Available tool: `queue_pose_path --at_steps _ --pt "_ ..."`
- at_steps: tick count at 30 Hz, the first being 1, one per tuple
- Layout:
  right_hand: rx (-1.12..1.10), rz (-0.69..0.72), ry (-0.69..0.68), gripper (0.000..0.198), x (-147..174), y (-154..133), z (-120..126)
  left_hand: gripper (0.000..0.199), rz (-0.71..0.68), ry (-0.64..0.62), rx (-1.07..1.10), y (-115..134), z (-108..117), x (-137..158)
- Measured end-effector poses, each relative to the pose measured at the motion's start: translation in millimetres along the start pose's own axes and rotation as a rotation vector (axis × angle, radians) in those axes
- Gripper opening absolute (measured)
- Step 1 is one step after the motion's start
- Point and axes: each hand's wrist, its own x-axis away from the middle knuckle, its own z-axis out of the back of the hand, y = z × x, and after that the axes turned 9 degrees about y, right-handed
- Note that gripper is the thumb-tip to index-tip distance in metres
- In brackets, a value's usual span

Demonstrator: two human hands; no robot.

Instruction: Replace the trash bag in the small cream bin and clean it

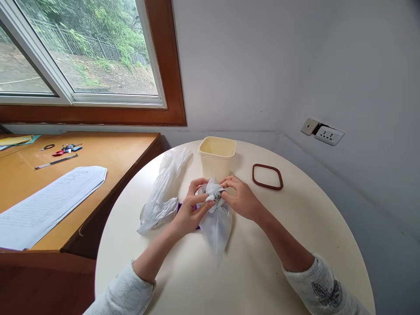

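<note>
Both hands are at a bunched white plastic bag over the middle of the round table. Its gathered top is twisted into a knot, and the lower part hangs toward me. My left hand pinches the knot from the left. From the right, my right hand has its fingertips closed on the same knot. A purple item shows partly behind my left hand and the bag; its kind is hidden. Just beyond the hands stands a cream plastic container with its top uncovered.
A second crumpled plastic bag lies on the table at the left. A brown rounded-square ring lies to the right. On the wooden desk are papers, a pen and keys. A wall socket is at the right.
</note>
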Motion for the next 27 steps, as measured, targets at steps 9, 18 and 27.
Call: queue_pose_path --at_steps 9,18,27 --pt "0.013 0.074 0.0 0.014 -2 11 -2 0.025 -0.048 -0.036 0.137 8 4 1" --pt "-0.027 0.157 -0.035 0.041 -3 12 4 0.031 0.173 0.193 0.271 -5 -1 4" --pt "-0.055 0.223 -0.254 0.025 5 -8 6 0.05 0.258 0.246 0.12 -5 -6 4"
